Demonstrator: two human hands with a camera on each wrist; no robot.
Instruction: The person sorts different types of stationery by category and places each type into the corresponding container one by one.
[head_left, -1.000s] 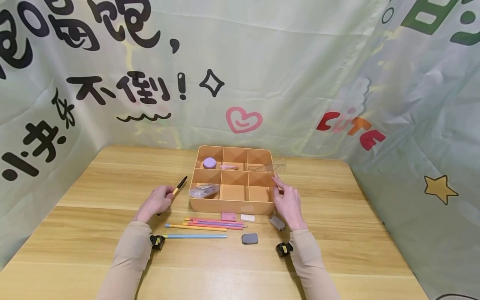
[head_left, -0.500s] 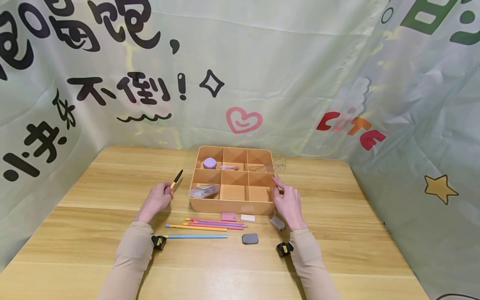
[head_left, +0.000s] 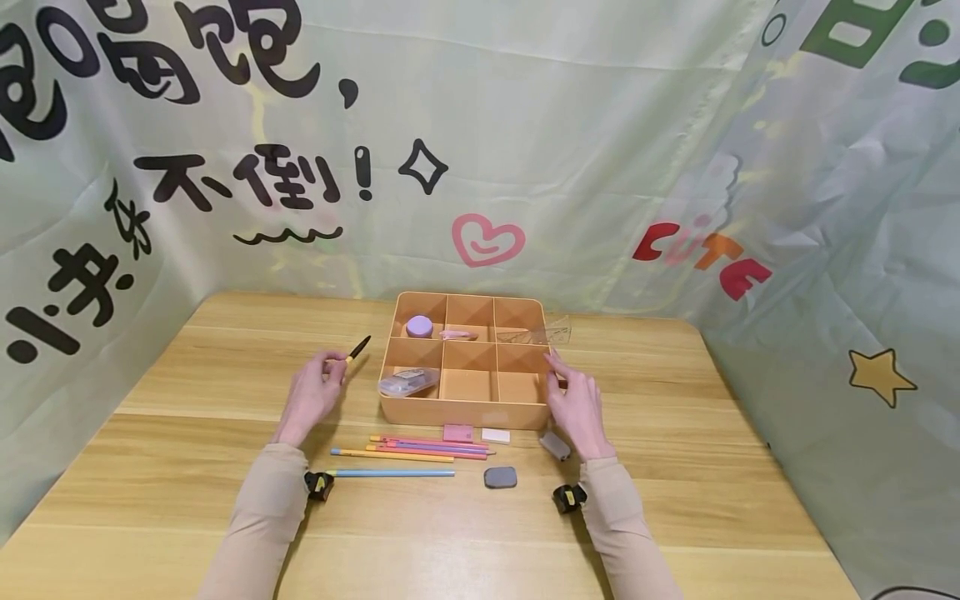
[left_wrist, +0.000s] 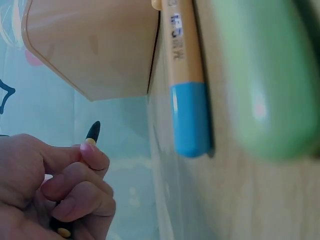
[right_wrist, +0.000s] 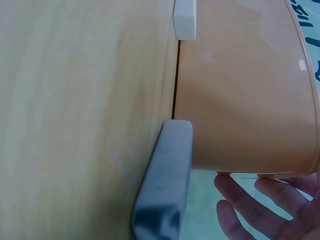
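Observation:
My left hand point(head_left: 313, 390) pinches a slim black-and-yellow pen point(head_left: 360, 347) left of the tan six-compartment organizer box point(head_left: 465, 412). The pen's dark tapered end point(left_wrist: 93, 131) shows past the fingertips in the left wrist view; curled fingers cover its middle. My right hand point(head_left: 576, 404) rests its fingertips against the box's right wall, and the right wrist view shows those fingers point(right_wrist: 250, 202) fairly straight. Inside the box are a purple round item point(head_left: 419, 326), a small pink item point(head_left: 457, 335), a clear plastic case point(head_left: 408, 382) and a transparent ruler-like piece point(head_left: 525, 337) sticking over the right rim.
Before the box lie several pencils point(head_left: 427, 450), a light blue pencil-like stick point(head_left: 393, 472), a pink block point(head_left: 457, 432) and a white eraser point(head_left: 495, 435). A grey rounded item point(head_left: 500, 477) and another grey piece point(head_left: 555, 445) lie towards the right. Printed cloth surrounds the table.
My left hand has shifted slightly away from me with the pen, whose dark end has moved a little farther back. My right hand and the box have stayed put.

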